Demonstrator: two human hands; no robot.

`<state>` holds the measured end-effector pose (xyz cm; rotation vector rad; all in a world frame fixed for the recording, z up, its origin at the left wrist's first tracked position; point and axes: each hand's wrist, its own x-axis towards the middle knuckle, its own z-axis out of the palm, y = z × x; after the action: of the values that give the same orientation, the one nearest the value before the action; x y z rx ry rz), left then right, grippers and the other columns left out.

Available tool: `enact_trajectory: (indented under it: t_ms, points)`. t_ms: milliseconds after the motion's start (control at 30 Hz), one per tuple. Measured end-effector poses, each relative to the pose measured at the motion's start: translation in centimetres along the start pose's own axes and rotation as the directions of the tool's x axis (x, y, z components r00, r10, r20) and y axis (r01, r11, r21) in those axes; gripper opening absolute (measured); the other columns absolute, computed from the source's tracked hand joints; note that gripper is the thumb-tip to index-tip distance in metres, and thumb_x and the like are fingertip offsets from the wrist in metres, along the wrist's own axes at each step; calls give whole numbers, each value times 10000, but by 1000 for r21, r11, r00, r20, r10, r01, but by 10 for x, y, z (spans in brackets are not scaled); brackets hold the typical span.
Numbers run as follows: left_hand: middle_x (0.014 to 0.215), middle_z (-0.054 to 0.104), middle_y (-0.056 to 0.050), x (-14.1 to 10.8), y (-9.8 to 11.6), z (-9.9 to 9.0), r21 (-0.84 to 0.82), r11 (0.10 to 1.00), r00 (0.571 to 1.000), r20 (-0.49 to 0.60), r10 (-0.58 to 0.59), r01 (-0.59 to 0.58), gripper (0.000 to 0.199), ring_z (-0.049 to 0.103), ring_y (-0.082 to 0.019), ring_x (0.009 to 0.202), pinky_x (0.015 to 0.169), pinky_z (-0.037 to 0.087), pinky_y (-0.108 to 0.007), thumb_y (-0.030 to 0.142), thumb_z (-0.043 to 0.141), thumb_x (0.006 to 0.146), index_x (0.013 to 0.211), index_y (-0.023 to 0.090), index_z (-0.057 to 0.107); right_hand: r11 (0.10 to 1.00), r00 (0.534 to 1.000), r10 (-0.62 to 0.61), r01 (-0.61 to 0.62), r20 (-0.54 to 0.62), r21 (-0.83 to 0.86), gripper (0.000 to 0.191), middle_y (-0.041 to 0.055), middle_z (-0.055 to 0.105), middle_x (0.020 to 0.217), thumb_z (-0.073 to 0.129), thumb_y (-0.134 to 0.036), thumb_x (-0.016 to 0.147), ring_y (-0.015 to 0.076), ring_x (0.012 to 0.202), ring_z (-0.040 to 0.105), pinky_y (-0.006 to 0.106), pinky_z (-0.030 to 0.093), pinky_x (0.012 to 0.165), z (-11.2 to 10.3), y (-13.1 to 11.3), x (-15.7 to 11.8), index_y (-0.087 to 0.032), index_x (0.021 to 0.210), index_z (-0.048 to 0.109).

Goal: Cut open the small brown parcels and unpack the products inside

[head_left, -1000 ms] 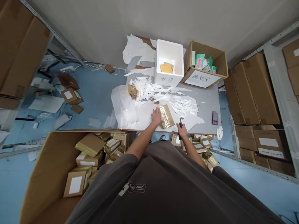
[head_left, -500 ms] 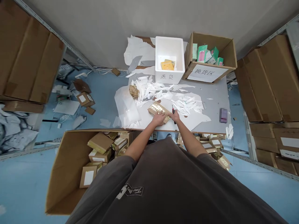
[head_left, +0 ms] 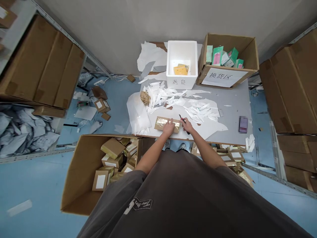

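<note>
A small taped cardboard box (head_left: 159, 123) lies on the table near its front edge, its long side roughly parallel to that edge. Shiny packing tape covers its top. My left hand (head_left: 168, 128) grips the box near its middle, fingers over the top. Just off the box's right end, my right hand (head_left: 187, 126) is closed around a box cutter (head_left: 181, 118) with a black and red handle. Its blade points up and to the left, away from me. White paper scraps (head_left: 160, 96) are heaped beyond the box, and a translucent plastic bag (head_left: 137, 114) lies to its left.
At the back stand a white foam bin (head_left: 182, 82) holding yellow packets and a labelled carton (head_left: 223, 77) with green boxes. A blurred purple item (head_left: 243, 124) lies at the right. A large open carton (head_left: 76, 175) of parcels stands at lower left. Shelves with cartons flank both sides.
The box has turned from a slant to nearly parallel with the table's front edge. My right hand has tilted the box cutter's blade leftward. The whole view has shifted slightly.
</note>
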<state>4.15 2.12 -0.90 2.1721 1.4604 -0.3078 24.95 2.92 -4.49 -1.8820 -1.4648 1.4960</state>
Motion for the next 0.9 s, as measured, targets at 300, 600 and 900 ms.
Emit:
enact_trajectory:
  t_ms: [300, 600, 900]
  points:
    - [1784, 350, -141, 7, -3, -13, 6, 1000, 998, 56, 0, 0, 554, 363, -397, 1627, 1197, 514, -506, 104, 912, 732, 1228, 211, 690, 982, 932, 7, 62, 363, -178, 208, -28, 625, 671, 611, -438, 1044, 150, 465, 532, 253, 453, 526, -25, 5, -24, -233, 1047, 646]
    - [1793, 324, -157, 9, -4, -18, 4, 1000, 996, 84, 10, -10, 686, 350, -377, 1637, 1200, 505, -464, 126, 915, 727, 1347, 215, 635, 993, 884, 119, -115, 451, -35, 291, -57, 525, 588, 623, -523, 1010, 147, 467, 466, 243, 411, 478, -27, 17, -48, -249, 945, 550]
    - [1789, 337, -157, 19, -25, -8, -52, 996, 997, -45, -69, 66, 985, 165, -432, 1688, 1331, 246, -599, 461, 900, 829, 1675, 272, 433, 992, 964, 124, -120, 234, -32, 480, -40, 591, 666, 388, -696, 1062, 190, 576, 577, 286, 508, 601, -30, 36, -76, -258, 1038, 583]
